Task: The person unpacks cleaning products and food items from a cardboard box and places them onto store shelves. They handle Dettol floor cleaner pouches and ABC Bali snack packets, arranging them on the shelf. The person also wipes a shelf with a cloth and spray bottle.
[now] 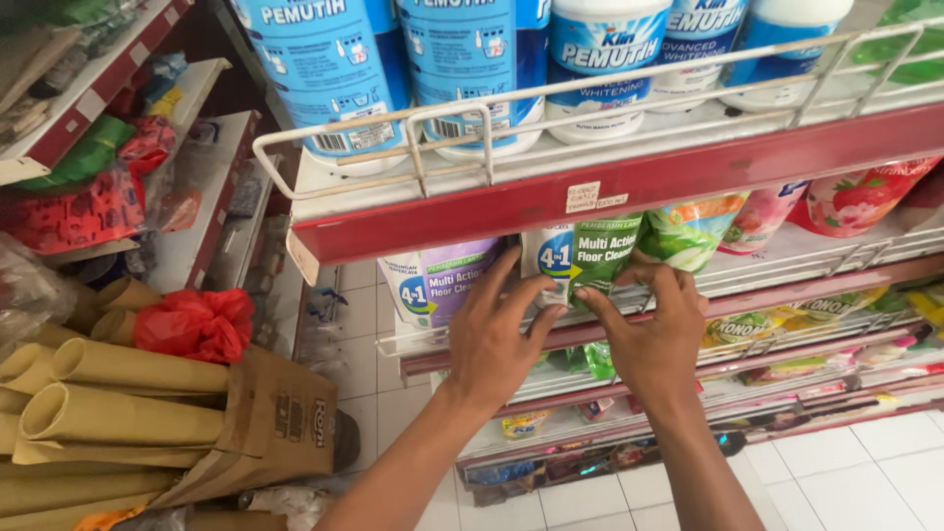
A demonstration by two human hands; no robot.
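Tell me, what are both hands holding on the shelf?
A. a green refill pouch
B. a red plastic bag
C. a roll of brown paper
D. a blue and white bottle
A: the left hand and the right hand both have their fingers on the green refill pouch, which stands beside a purple pouch under the red shelf edge.

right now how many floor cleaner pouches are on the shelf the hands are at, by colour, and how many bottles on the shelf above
Green floor cleaner pouch, held by the left hand and right hand: 1
Purple floor cleaner pouch: 1
Blue and white bottles on the upper shelf: 5 in view
Total: 7
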